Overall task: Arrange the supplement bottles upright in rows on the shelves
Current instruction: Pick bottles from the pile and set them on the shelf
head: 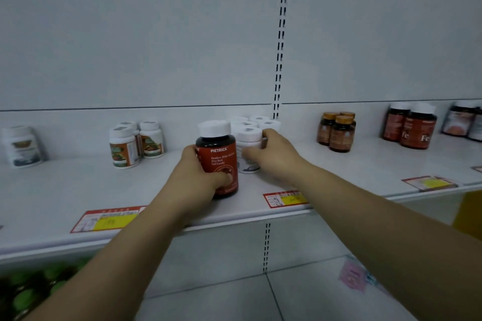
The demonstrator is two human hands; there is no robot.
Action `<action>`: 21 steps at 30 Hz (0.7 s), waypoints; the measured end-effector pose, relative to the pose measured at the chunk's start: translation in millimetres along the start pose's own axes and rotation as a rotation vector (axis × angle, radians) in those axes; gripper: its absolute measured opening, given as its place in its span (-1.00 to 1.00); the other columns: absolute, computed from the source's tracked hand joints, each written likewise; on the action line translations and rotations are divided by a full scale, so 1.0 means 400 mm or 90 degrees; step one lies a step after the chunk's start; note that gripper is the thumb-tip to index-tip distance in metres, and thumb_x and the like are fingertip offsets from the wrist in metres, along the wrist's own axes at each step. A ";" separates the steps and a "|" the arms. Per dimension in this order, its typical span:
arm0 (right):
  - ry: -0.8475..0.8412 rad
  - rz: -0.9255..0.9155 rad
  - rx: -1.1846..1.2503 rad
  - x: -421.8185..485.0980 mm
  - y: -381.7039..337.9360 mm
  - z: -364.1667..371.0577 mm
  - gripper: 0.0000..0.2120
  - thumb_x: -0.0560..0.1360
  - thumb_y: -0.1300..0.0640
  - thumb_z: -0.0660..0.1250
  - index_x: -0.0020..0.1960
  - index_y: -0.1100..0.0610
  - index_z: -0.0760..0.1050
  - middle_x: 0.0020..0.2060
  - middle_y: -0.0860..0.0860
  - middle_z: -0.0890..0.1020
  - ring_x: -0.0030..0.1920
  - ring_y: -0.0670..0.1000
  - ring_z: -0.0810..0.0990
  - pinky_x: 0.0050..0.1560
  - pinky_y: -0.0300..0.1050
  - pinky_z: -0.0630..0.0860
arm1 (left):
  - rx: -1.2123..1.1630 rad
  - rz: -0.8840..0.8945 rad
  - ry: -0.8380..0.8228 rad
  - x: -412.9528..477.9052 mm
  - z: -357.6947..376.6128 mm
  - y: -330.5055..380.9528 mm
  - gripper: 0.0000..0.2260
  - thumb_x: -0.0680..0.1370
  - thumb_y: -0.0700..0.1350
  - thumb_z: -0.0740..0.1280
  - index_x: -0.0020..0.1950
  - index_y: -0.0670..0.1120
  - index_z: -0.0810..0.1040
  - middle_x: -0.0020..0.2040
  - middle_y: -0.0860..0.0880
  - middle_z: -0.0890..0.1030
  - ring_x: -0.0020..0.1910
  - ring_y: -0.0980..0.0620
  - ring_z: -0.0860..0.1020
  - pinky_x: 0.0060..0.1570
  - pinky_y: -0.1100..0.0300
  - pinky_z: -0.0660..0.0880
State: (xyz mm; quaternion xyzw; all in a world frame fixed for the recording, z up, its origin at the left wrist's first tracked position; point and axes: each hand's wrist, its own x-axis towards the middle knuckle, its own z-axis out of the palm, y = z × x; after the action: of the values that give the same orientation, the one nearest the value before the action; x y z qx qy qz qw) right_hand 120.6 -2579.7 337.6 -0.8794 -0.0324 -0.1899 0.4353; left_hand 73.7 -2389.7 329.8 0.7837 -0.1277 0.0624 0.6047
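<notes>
My left hand (200, 177) grips a dark bottle with a red label and white cap (217, 154), standing upright on the white shelf (65, 190). Right beside it, my right hand (273, 154) wraps around a white bottle (248, 148) at the front of a cluster of several white-capped white bottles (257, 122). Thumb on the near side, fingers on the far side of that bottle. Both bottles stand upright and nearly touch.
On the same shelf stand three white bottles with orange-green labels (135, 143), one white bottle (22, 146) at far left, three amber bottles (337, 131), and red-labelled dark bottles (412, 129) at right. Price tags (109, 219) lie along the shelf's front edge. Green-capped bottles (31, 286) fill the lower left shelf.
</notes>
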 end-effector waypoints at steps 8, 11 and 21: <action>-0.025 -0.063 -0.116 -0.011 0.065 -0.137 -0.40 0.39 -0.26 0.37 0.32 0.00 0.36 0.06 -0.08 0.50 -0.02 -0.07 0.46 -0.26 -0.28 0.30 | -0.030 0.058 0.037 -0.022 0.121 0.084 -0.46 0.37 -0.21 0.49 0.18 0.11 0.29 -0.05 0.24 0.47 -0.11 0.25 0.47 -0.25 0.36 0.34; -0.006 -0.050 -0.196 -0.023 0.146 -0.295 -0.36 0.41 -0.30 0.31 0.38 0.00 0.33 0.25 0.00 0.50 0.14 0.01 0.49 -0.05 -0.17 0.35 | -0.058 0.084 -0.001 -0.017 0.250 0.143 -0.47 0.35 -0.25 0.49 0.18 0.08 0.34 -0.01 0.18 0.53 -0.05 0.20 0.53 -0.19 0.30 0.39; -0.025 0.021 -0.207 -0.157 0.505 -0.827 -0.38 0.42 -0.14 0.36 0.43 -0.08 0.28 0.36 -0.06 0.43 0.32 -0.04 0.40 0.19 -0.19 0.30 | -0.155 0.035 -0.167 0.057 0.889 0.324 -0.36 0.32 -0.30 0.51 0.30 -0.02 0.32 0.07 0.03 0.57 0.02 0.06 0.55 0.04 0.09 0.51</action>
State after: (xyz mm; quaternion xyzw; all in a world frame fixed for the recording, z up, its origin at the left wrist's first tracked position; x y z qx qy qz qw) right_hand 6.3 -2955.5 344.4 -0.9422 0.0046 -0.1683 0.2897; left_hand 39.8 -2765.6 363.5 0.7025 -0.2330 -0.0397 0.6713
